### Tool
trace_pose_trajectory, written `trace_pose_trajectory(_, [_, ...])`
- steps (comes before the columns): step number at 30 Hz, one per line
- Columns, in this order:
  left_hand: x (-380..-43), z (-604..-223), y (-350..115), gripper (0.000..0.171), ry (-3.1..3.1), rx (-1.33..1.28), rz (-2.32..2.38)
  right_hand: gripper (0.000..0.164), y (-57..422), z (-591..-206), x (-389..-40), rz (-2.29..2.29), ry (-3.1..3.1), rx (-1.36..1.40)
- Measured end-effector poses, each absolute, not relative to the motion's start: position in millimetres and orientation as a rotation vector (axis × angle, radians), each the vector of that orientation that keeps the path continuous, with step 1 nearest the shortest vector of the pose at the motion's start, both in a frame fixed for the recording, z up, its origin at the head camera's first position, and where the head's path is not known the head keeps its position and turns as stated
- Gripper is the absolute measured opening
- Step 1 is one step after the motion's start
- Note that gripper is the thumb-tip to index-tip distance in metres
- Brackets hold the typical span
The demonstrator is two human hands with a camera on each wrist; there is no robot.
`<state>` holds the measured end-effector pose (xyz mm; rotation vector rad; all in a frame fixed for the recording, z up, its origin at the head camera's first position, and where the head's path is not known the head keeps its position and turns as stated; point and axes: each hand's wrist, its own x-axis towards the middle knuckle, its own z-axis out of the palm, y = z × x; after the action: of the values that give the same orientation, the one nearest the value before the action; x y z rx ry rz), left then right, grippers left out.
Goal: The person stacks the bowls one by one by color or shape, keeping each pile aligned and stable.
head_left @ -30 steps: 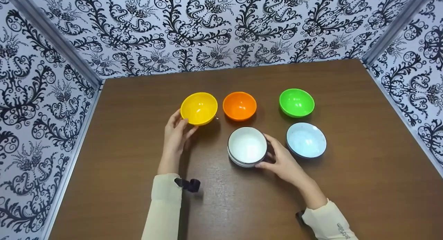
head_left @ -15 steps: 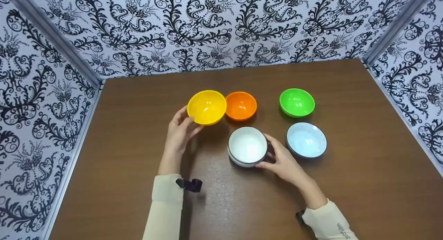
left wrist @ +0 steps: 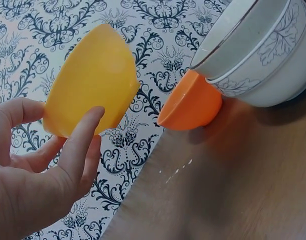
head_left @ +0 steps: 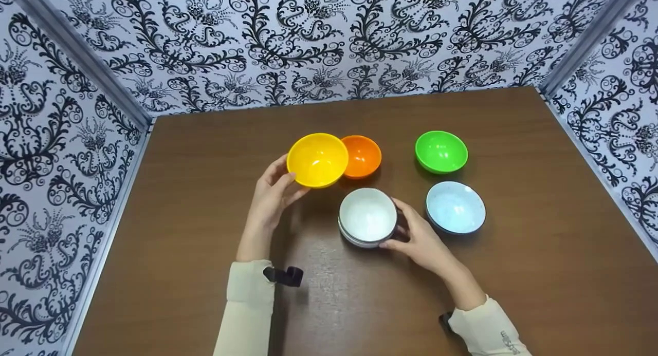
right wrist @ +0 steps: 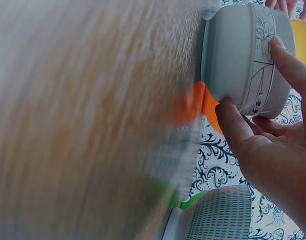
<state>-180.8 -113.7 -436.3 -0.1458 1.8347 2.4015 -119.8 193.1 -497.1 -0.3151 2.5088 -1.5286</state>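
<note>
My left hand (head_left: 271, 199) grips a yellow bowl (head_left: 317, 161) by its left side and holds it above the table. In the head view its rim overlaps the left edge of an orange bowl (head_left: 364, 158). The left wrist view shows the fingers on the outside of the yellow bowl (left wrist: 93, 80). My right hand (head_left: 419, 238) holds the right side of a stack of white bowls (head_left: 367, 214), one nested in another. Leaf drawings run round the white bowls (right wrist: 243, 60) in the right wrist view, where fingers and thumb press on their outside.
A green bowl (head_left: 441, 151) stands at the back right. In front of it is a light blue bowl (head_left: 455, 207), close to my right hand. The brown table (head_left: 180, 217) is bordered by patterned walls (head_left: 329, 48) at the back and both sides.
My left hand has carried the yellow bowl to the right and it looks higher, now partly covering the orange bowl. The right hand and the white bowls have stayed put.
</note>
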Motion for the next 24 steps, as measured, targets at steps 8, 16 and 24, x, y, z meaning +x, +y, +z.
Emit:
trace_pose_trajectory(8, [-177, -434, -109, 0.047, 1.85, -0.112, 2.368, 0.097, 193, -497, -120, -1.533, 2.514, -0.323])
trace_pose_trajectory(16, [-175, -437, -104, 0.049, 1.84, -0.085, 2.345, 0.092, 194, -498, -119, -1.558, 2.51, -0.35])
trace_pose_trajectory(24, [-171, -439, -98, 0.05, 1.861, -0.031, 2.298, 0.094, 193, -498, -120, -1.561, 2.501, -0.333])
